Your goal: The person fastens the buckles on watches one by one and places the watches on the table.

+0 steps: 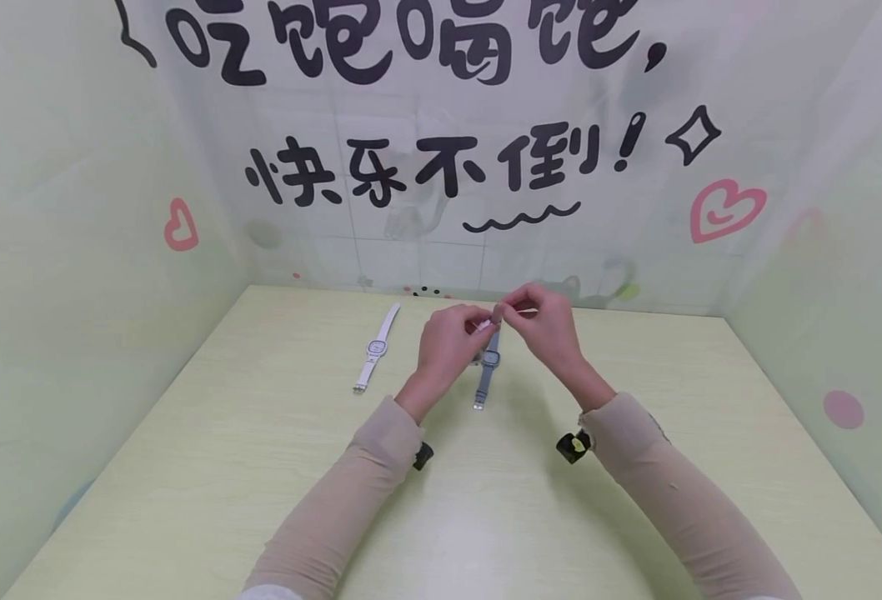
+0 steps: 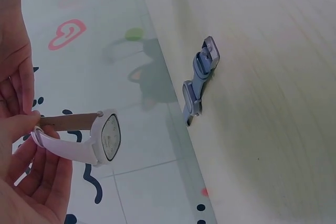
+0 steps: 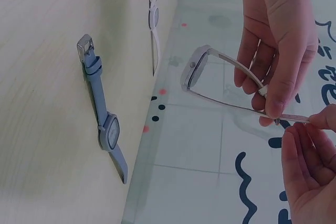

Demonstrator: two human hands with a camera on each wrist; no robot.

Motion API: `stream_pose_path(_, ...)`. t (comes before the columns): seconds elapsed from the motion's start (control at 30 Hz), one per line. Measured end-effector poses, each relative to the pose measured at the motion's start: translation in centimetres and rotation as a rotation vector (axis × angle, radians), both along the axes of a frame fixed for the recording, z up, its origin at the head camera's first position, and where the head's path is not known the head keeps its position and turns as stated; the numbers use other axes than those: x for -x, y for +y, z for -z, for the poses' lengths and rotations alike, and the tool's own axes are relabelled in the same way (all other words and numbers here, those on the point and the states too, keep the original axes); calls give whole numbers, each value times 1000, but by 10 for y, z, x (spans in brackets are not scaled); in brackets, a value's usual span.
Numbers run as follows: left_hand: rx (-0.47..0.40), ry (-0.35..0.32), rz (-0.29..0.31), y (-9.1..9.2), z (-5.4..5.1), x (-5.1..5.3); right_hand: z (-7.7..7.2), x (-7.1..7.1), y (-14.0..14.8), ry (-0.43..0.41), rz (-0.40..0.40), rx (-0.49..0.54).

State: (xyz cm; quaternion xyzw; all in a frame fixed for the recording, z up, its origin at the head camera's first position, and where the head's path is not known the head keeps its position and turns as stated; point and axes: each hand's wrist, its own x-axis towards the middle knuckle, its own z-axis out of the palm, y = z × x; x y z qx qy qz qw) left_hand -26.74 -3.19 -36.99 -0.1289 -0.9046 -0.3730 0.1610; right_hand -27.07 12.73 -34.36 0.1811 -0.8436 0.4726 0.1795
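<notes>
A wristwatch with a white case and pale strap (image 2: 71, 148) hangs in the air, its strap bent into a loop. My left hand (image 1: 448, 340) pinches the strap near its buckle between thumb and fingers. My right hand (image 1: 549, 329) pinches the strap's free end, close to the left fingertips. In the right wrist view the watch case (image 3: 196, 68) hangs out from the left hand (image 3: 283, 40), and the strap end reaches the right hand (image 3: 315, 174). Below the hands, a blue-grey watch (image 1: 490, 358) lies unfastened on the table, its upper strap partly hidden in the head view.
A white watch (image 1: 377, 348) lies stretched out on the table (image 1: 261, 433), left of the blue-grey one. Printed sheets with black lettering and pink hearts (image 1: 728, 210) form a wall behind the table's far edge and at both sides.
</notes>
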Motion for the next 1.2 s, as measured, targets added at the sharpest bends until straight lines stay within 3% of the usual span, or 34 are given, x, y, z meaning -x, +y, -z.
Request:
stream_pose_path(0.3, 48, 3, -5, -1, 4, 0, -2, 0, 2, -29, 27, 35)
stream_pose_path(0.5, 59, -35, -13, -2, 6, 0, -2, 1, 4, -58, 29, 76)
stream_pose_path(0.73, 73, -51, -10, -1, 3, 0, 3, 4, 5, -127, -67, 227)
stream_pose_path(0.83, 99, -35, -6, -1, 3, 0, 6, 3, 4, -129, -81, 187)
stream_pose_path(1.0, 113, -15, -7, -2, 3, -1, 10, 2, 2, -100, -77, 14)
stream_pose_path(1.2, 29, -45, 5, -2, 4, -1, 13, 5, 5, -149, -107, 115)
